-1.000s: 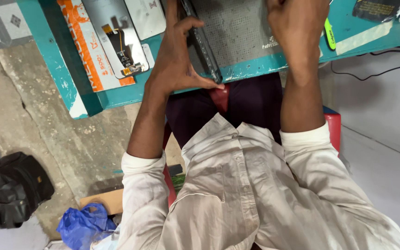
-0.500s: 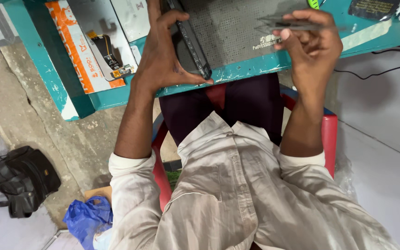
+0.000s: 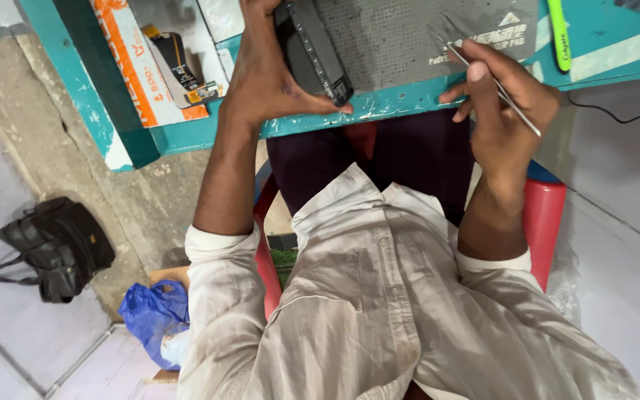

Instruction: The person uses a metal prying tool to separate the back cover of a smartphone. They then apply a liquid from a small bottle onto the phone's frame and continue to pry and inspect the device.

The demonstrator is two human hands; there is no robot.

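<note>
On the floor at the far left lies a black bag (image 3: 52, 248). Near it, lower down, sits a crumpled blue plastic bag (image 3: 153, 318). Above them is the teal table (image 3: 187, 133), with an orange and white box (image 3: 138, 63) on it. A small dark phone part (image 3: 179, 70) lies on that box.

The left hand (image 3: 264, 70) rests at the front edge of the table. Its thumb lies flat along the edge, and its fingers curl around a black phone (image 3: 316, 48), holding it up on its side. The phone sits at the left edge of a grey mat (image 3: 409, 33) with tiny holes.

The right hand (image 3: 505, 104) is at the front edge of the table too, well apart from the phone. It is closed around thin metal tweezers (image 3: 475, 70), and their point reaches out over the mat. Farther right, a green stick-like tool (image 3: 559, 33) lies on the table.

The person wears a pale shirt (image 3: 379, 311) and sits on a red chair (image 3: 546, 222).
</note>
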